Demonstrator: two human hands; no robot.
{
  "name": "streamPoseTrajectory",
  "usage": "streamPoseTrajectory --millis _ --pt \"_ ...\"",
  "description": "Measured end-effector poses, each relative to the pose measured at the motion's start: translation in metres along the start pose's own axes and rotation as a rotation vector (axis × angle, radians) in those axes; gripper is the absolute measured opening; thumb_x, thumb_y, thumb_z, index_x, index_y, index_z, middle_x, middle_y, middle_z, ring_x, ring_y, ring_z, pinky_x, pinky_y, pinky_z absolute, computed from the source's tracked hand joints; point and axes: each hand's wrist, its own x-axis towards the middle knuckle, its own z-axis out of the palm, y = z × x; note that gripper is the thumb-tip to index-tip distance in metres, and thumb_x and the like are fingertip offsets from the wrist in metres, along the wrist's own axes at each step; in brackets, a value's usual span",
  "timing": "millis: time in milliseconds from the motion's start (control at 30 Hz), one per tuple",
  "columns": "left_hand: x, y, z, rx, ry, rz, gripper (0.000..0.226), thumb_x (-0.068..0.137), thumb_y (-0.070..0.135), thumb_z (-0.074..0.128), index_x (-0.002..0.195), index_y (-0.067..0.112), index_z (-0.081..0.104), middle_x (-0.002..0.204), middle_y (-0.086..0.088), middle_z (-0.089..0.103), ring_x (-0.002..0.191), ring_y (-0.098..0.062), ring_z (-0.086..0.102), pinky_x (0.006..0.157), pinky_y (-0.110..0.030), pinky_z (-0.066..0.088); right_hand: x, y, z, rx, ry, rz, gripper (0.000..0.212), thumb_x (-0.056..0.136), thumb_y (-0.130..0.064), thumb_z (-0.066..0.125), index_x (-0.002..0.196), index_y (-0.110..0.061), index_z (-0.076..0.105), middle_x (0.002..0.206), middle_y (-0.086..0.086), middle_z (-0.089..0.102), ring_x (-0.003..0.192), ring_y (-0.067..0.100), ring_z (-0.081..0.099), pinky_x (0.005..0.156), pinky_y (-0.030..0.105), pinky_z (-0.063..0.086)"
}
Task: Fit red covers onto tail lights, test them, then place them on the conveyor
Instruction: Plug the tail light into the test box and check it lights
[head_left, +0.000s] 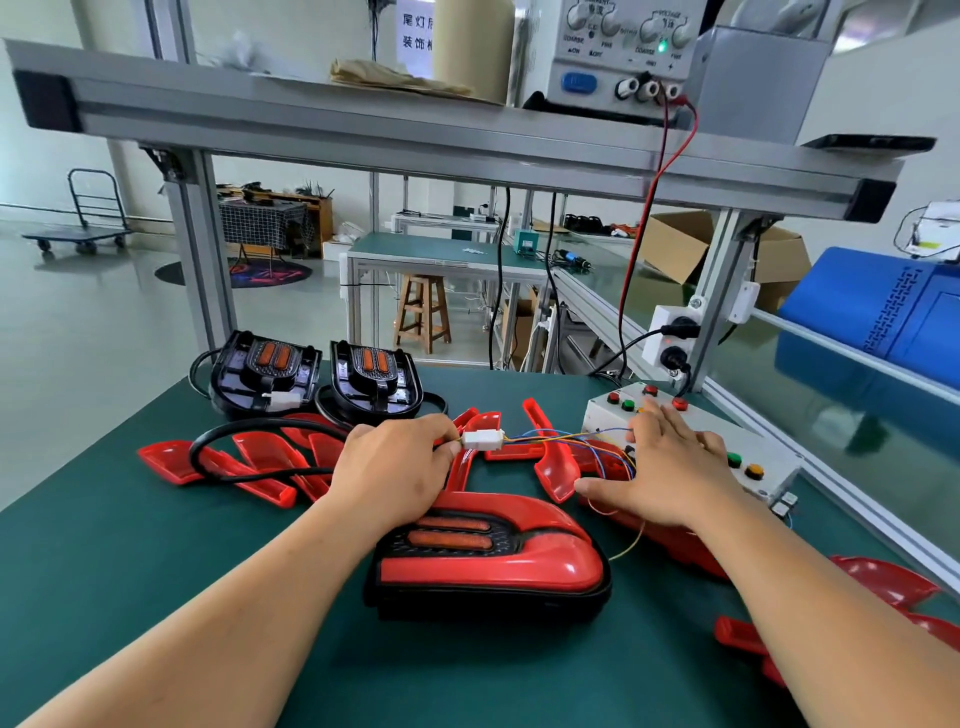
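The left hand (395, 470) pinches the white plug (482, 440) beyond the covered tail light (488, 564) at the desk's (156, 571) middle, while the right hand (670, 467), open and empty, reaches the test box (691, 441) toward the right edge.

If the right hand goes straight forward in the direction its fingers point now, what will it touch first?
Probably the white button box. The right hand already lies over it, fingers pointing up-left toward the red and green buttons at its far end. Depth is unclear, so the fingertips may already touch it.
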Motion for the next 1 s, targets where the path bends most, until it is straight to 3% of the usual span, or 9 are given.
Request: streamPoseTrajectory --millis 133,267,433,600,867,1000 --pt "0.0 0.0 0.0 0.0 -0.008 -0.003 0.018 0.1 0.041 0.042 0.104 0.037 0.058 0.06 0.014 0.048 0.069 -0.016 0.048 0.086 -0.034 0.033 0.013 -0.001 -0.003 -0.025 -0.035 -0.018 0.121 0.057 -0.098 0.033 0.145 -0.015 0.026 0.163 0.003 -0.005 0.15 0.018 -0.001 0.115 0.046 0.013" --pt "0.0 0.001 -0.001 -0.004 -0.011 -0.003 0.018 0.1 0.041 0.041 0.105 0.037 0.058 0.06 0.014 0.048 0.065 -0.015 0.048 0.088 -0.035 0.034 0.02 -0.003 -0.001 -0.052 -0.071 0.014 0.134 0.053 -0.101 0.025 0.153 -0.012 0.012 0.163 0.006 -0.005 0.15 0.02 -0.004 0.117 0.048 0.01" --pt "0.0 0.001 -0.001 -0.011 -0.008 0.016 0.019 0.1 0.04 0.041 0.107 0.037 0.059 0.081 0.01 0.058 0.092 -0.022 0.061 0.081 -0.034 0.03 0.021 -0.005 0.004 -0.124 -0.063 0.019 0.136 0.052 -0.101 0.023 0.153 -0.01 0.011 0.163 0.008 -0.001 0.15 0.021 -0.005 0.116 0.049 0.01" --pt "0.0 -0.002 0.002 -0.002 -0.002 0.013 0.019 0.099 0.039 0.042 0.106 0.037 0.059 0.066 0.016 0.044 0.073 -0.016 0.046 0.079 -0.033 0.029 0.022 -0.006 0.005 -0.129 -0.062 0.019 0.137 0.052 -0.102 0.022 0.153 -0.01 0.014 0.163 0.009 0.0 0.15 0.021 -0.006 0.116 0.049 0.009" --pt "0.0 0.0 0.0 -0.001 -0.005 0.012 0.021 0.1 0.04 0.041 0.109 0.037 0.059 0.08 0.011 0.058 0.087 -0.02 0.058 0.08 -0.033 0.028 0.023 -0.005 0.009 -0.132 -0.048 0.02 0.135 0.053 -0.101 0.022 0.153 -0.011 0.016 0.163 0.009 0.001 0.15 0.021 -0.005 0.115 0.05 0.009" --pt "-0.001 -0.001 -0.001 -0.001 -0.01 0.022 0.02 0.1 0.039 0.04 0.108 0.037 0.059 0.074 0.014 0.05 0.086 -0.019 0.058 0.08 -0.033 0.029 0.023 -0.005 0.009 -0.14 -0.055 0.018 0.137 0.051 -0.102 0.019 0.153 -0.011 0.014 0.163 0.009 0.001 0.15 0.021 -0.005 0.115 0.05 0.008"
